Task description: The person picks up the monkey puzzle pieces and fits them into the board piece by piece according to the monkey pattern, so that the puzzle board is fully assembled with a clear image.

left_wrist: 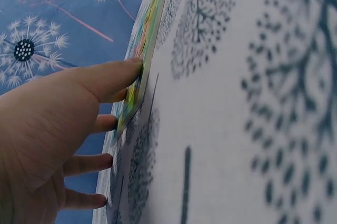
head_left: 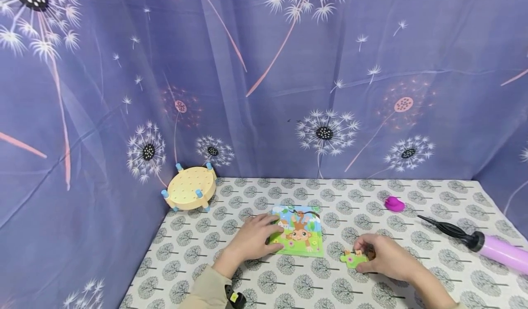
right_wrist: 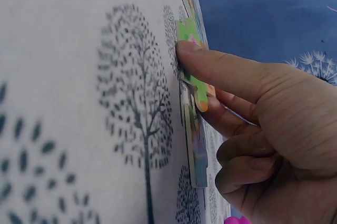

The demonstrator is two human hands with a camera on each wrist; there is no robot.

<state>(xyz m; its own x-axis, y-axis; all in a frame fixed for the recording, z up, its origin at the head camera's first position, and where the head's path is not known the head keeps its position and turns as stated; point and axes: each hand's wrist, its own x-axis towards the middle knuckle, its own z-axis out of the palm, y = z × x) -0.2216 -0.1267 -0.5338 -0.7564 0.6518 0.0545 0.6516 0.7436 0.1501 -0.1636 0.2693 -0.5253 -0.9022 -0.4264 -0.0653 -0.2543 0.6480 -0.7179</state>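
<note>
A square jigsaw puzzle with a monkey picture lies flat on the tree-print cloth. My left hand rests at the puzzle's left edge, its fingers spread and fairly straight; in the left wrist view the thumb touches the near edge. To the right, my right hand pinches a green puzzle piece between thumb and forefinger. The right wrist view shows that piece tilted slightly, with a second puzzle piece just beneath or beside it, mostly hidden from the head view by my hand.
A magenta toy duck sits beyond my right hand. At the right edge lies a pink hand pump with a black nozzle. A yellow pegged stool-like toy leans in the back left corner by the purple curtain.
</note>
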